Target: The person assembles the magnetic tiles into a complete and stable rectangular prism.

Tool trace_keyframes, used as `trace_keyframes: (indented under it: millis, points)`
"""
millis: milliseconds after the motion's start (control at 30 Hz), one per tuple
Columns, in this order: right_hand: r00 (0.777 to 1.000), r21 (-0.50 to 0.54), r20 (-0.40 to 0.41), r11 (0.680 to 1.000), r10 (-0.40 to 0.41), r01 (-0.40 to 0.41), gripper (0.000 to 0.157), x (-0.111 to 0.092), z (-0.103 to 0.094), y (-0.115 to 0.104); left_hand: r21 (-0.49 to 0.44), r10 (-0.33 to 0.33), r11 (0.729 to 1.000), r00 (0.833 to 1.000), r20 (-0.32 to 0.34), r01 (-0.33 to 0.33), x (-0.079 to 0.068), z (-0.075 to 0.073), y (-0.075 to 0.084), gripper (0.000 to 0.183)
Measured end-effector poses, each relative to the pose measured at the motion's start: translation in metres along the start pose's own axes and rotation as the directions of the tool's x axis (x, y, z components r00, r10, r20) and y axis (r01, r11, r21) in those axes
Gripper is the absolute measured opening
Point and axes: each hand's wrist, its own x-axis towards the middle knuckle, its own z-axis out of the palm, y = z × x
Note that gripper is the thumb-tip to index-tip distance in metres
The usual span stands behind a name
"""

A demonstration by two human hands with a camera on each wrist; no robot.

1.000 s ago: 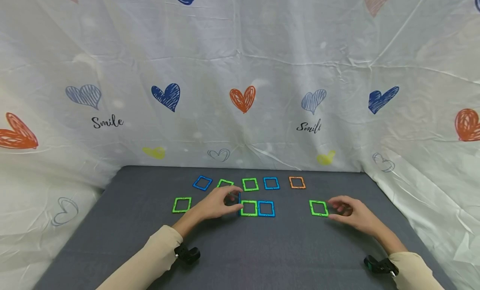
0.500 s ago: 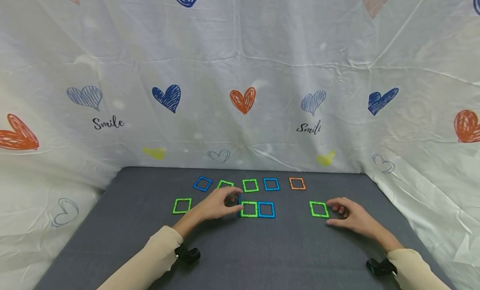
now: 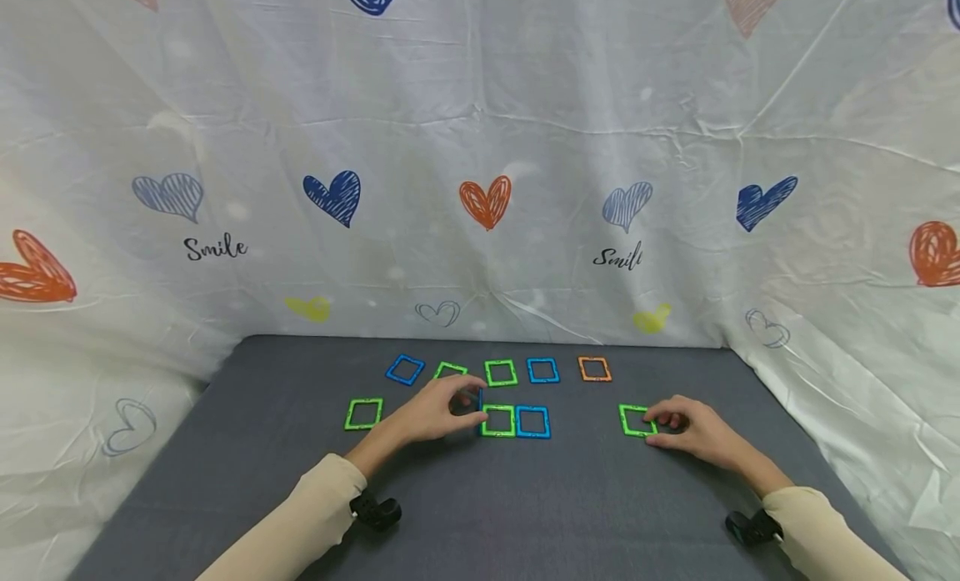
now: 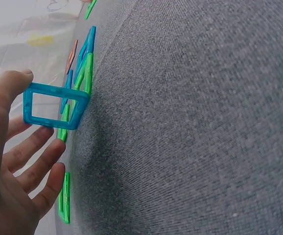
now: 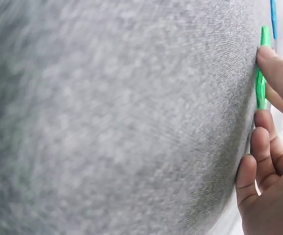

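Observation:
My left hand [image 3: 432, 410] holds a blue square magnetic tile [image 4: 53, 90] on edge, thumb at one corner and fingertips at another. That tile stands at the left side of a flat green tile [image 3: 498, 434], which lies edge to edge with a flat blue tile [image 3: 533, 435]. At the right, my right hand [image 3: 697, 431] grips the right part of another green magnetic tile [image 3: 626, 419], which lies flat on the cloth. In the right wrist view, the thumb rests on the near edge of this green tile [image 5: 261, 73] and a finger passes behind it.
Along the back lie a tilted blue tile [image 3: 405, 384], a green tile partly behind my left hand [image 3: 450, 365], another green tile [image 3: 501, 384], a blue tile [image 3: 543, 381] and an orange tile [image 3: 595, 379]. One more green tile [image 3: 363, 428] sits left, on the grey table cloth [image 3: 525, 514].
My right hand backed off slightly, then moved left, its thumb and finger now over the right part of the green tile. The left hand and the upright blue tile stay in place.

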Motion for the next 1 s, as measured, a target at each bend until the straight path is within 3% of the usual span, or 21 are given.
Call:
trace_keyframes:
  millis: [333, 633, 1000]
  points:
    - [0.995, 0.036, 0.016, 0.994, -0.101, 0.1, 0.009, 0.001, 0.002, 0.002, -0.001, -0.003, 1.0, 1.0, -0.004, 0.003, -0.003, 0.0, 0.001, 0.054]
    - [0.993, 0.07, 0.05, 0.992, -0.107, 0.103, 0.007, 0.004, -0.001, -0.001, -0.01, 0.004, 1.0, 1.0, -0.006, -0.004, -0.004, 0.001, 0.0, 0.054]
    - [0.996, 0.101, 0.023, 0.991, -0.092, 0.089, 0.004, 0.001, -0.004, -0.009, -0.007, 0.007, 1.0, 1.0, -0.015, -0.007, -0.002, 0.0, 0.0, 0.053]
